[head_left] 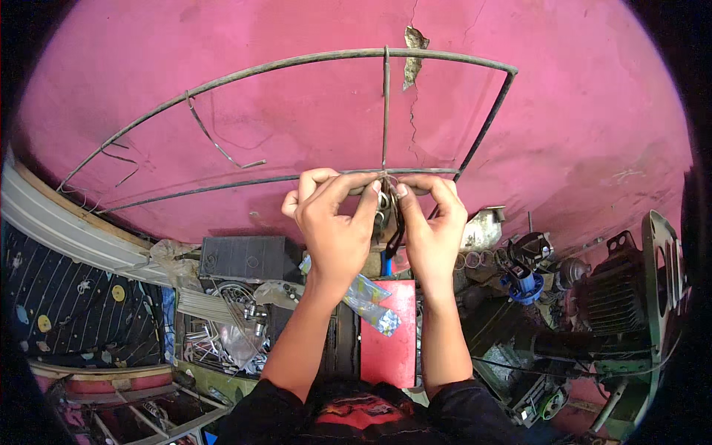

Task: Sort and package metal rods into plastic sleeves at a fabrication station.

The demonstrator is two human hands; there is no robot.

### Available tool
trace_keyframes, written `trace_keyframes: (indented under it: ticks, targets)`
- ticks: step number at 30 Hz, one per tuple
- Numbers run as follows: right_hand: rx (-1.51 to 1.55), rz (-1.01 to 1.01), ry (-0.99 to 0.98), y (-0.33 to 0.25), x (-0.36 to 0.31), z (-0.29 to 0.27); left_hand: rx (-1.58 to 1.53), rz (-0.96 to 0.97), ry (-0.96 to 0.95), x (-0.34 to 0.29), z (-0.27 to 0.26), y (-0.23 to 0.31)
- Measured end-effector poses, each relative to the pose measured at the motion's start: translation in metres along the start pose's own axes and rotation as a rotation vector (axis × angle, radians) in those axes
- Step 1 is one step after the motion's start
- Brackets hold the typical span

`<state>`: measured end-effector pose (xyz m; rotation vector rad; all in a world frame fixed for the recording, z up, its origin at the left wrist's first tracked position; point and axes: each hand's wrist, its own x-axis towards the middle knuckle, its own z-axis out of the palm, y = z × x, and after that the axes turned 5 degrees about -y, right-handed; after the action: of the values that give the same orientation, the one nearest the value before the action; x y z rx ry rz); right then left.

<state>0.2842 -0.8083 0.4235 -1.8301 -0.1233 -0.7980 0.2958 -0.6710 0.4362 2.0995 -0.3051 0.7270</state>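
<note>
Pink plaster fills the far side of my head view, and against the wall (311,133) I have a bent metal frame (326,56). I make out a straight rod (386,111) running from its upper bar to near the lower one, and a crooked wire (252,164) hanging further left. My left grip (334,219) and right grip (434,219) meet at the lower bar, just under that rod. Each is nearly closed, thumb and forefinger pinching a thin loop (391,179) between them; it sits right by the bar, though I cannot tell how it is wound. Below the fingertips hang some metal rings (383,199) and a dark strap (395,236). Lower down I see a red panel (393,356) with a clear bag (384,319) partly over it, a black box (241,257) to the left, and a green machine (658,282) on the far right.
</note>
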Motion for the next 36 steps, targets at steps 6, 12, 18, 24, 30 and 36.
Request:
trace_keyframes:
  ticks: [6, 12, 18, 24, 30, 36]
  targets:
    - [-0.136, -0.018, 0.005, 0.01, -0.014, 0.0, 0.125, 0.044, 0.037, -0.011, 0.004, -0.008]
    - [-0.164, 0.02, -0.037, 0.007, -0.068, -0.016, 0.18, -0.04, 0.008, -0.071, -0.021, -0.04]
    - [-0.25, 0.095, -0.303, 0.034, -0.162, -0.026, 0.209, -0.283, -0.498, -0.213, -0.071, -0.101]
    - [-0.418, 0.254, -0.54, 0.062, -0.26, -0.033, 0.363, -0.437, -1.079, -0.35, -0.141, -0.148]
    - [-0.422, 0.343, -0.696, 0.072, -0.327, -0.005, 0.384, -0.505, -1.076, -0.388, -0.178, -0.169]
    - [-0.451, 0.4, -0.834, 0.064, -0.361, 0.054, 0.353, -0.446, -0.748, -0.379, -0.181, -0.206]
